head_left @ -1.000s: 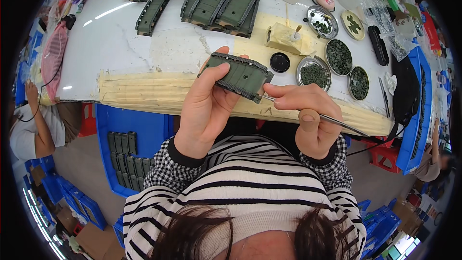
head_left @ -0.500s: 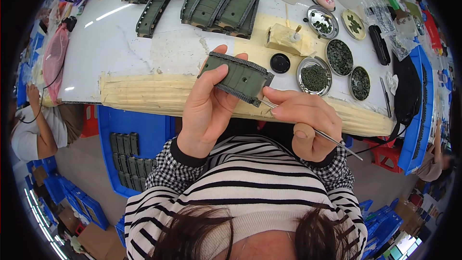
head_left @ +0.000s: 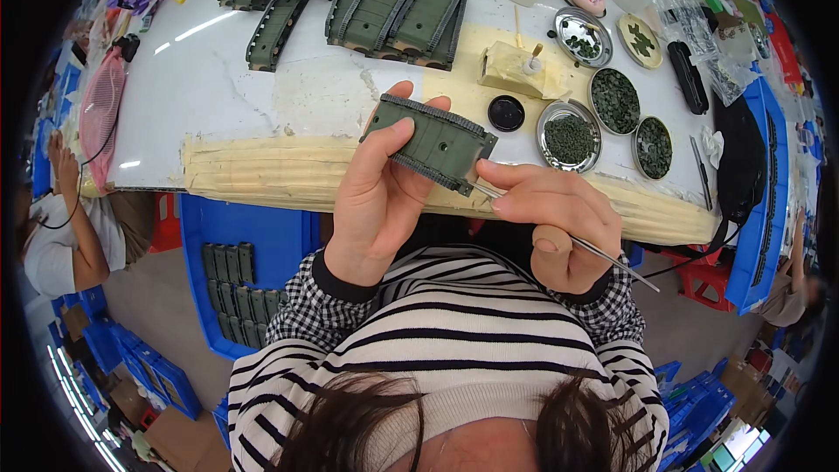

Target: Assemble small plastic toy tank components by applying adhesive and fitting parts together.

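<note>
**Green tracked piece (head_left: 435, 142) in left hand (head_left: 371, 201), metal tool (head_left: 607, 253) at its corner**

Left grip is clamping on the green tracked piece: thumb is pressing on top, fingers are wrapping behind and showing past the far edge. Piece is hanging in the air just over the taped edge (head_left: 288, 157) of the table (head_left: 210, 70), tilting down to the right.

Right hand (head_left: 564, 218) is pinching the slim metal tool; that grip is closing on its front part, with the back end sticking out toward the right cuff. Tip is sitting at the piece's near right corner; too small to tell if it's making contact.

Around it: black round cap (head_left: 506, 113) and steel dish (head_left: 598, 135) of green bits are lying beyond the right hand, two round tins of darker bits beside the dish. Yellow taped block (head_left: 516, 70) is standing behind the cap. More green tracked pieces (head_left: 371, 4) are lying grouped at the far side. Blue bin (head_left: 280, 227) is sitting below table height on the left, holding rows of green parts (head_left: 236, 301).
</note>
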`<state>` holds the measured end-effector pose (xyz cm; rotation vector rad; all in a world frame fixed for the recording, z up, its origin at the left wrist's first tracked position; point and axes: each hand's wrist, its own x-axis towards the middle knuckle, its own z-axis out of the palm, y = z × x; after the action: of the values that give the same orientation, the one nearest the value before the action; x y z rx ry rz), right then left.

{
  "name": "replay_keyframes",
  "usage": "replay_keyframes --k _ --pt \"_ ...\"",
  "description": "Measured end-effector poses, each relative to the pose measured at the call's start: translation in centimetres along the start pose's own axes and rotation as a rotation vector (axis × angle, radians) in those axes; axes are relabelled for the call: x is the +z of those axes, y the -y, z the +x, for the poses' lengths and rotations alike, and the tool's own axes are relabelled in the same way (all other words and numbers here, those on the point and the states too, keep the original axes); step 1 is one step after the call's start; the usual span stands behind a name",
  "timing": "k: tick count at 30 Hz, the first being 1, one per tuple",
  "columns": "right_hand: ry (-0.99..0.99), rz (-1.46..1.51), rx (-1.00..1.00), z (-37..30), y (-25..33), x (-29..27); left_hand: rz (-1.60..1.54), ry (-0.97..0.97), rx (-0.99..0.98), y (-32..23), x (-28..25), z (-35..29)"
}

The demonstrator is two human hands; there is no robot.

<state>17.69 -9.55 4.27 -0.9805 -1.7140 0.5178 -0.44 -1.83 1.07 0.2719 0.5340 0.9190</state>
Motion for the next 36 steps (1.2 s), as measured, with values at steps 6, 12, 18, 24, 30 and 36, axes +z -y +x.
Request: replay_keyframes --k 6,12,18,24,30,36 --pt "-0.001 -0.003 0.005 0.0 0.1 -0.1 0.009 0.008 0.005 0.0 0.0 -0.1" --pt "-0.039 0.045 0.017 -0.2 0.1 -0.1 0.013 0.022 -0.016 -0.1 -0.1 0.0" --pt "-0.358 0.310 0.093 -1.0 -0.5 0.1 -0.242 0.133 -0.026 -1.2 -0.2 0.0" --pt "-0.412 0.248 0.040 -1.4 -0.9 0.1 -0.839 0.355 -0.310 -1.7 -0.5 0.8" --pt "-0.298 0.189 -0.007 -1.0 -0.4 0.5 -0.864 0.299 -0.404 -0.7 0.0 1.1" --pt "-0.303 0.236 0.009 -0.6 0.0 0.6 -0.891 0.288 -0.426 -0.5 -0.1 0.8"
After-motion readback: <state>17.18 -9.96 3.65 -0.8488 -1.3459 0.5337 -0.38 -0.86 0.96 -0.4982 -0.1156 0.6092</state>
